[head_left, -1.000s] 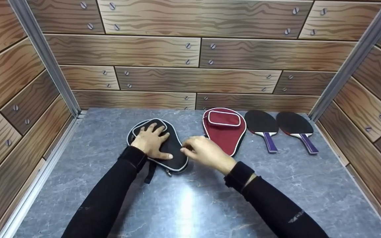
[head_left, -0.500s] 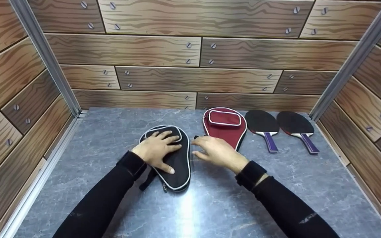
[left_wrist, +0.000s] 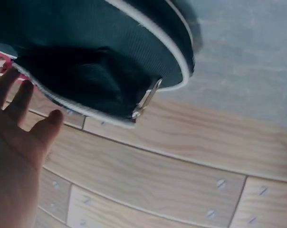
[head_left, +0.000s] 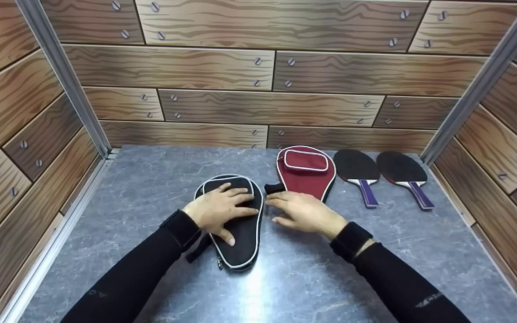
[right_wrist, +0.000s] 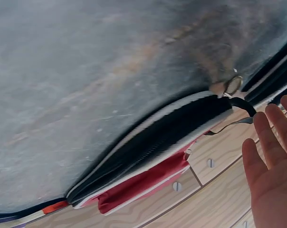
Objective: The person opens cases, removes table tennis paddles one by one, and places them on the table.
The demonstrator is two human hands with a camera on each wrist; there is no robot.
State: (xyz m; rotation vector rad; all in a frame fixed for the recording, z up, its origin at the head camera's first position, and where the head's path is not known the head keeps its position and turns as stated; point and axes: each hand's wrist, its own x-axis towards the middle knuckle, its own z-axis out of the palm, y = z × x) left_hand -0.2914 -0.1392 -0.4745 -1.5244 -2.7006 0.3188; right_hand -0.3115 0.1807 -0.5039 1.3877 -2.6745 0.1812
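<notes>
A black table tennis bat case [head_left: 244, 229] with white piping lies on the grey tabletop, its narrow end towards me. My left hand [head_left: 220, 208] rests flat over its upper part, fingers spread and thumb apart. In the left wrist view, a metal zip pull [left_wrist: 146, 100] sits at the corner of the case's gaping pocket. My right hand [head_left: 308, 213] hovers just right of the case, holding nothing, its fingers loosely extended. It overlaps the lower end of a red bat case [head_left: 304, 183] in the head view. Fingertips are close to a black strap [right_wrist: 243, 105] in the right wrist view.
Two table tennis bats [head_left: 356, 167] with black rubber and purple handles lie side by side right of the red case. Wood-patterned walls [head_left: 213, 107] enclose the back and both sides, with metal rails at the corners. A wrist strap [head_left: 199, 249] sticks out left of the black case.
The black case has slid right and towards me under my left hand, turning more upright. My right hand has drawn back slightly to the right, its fingers uncurling and the red case's strap showing.
</notes>
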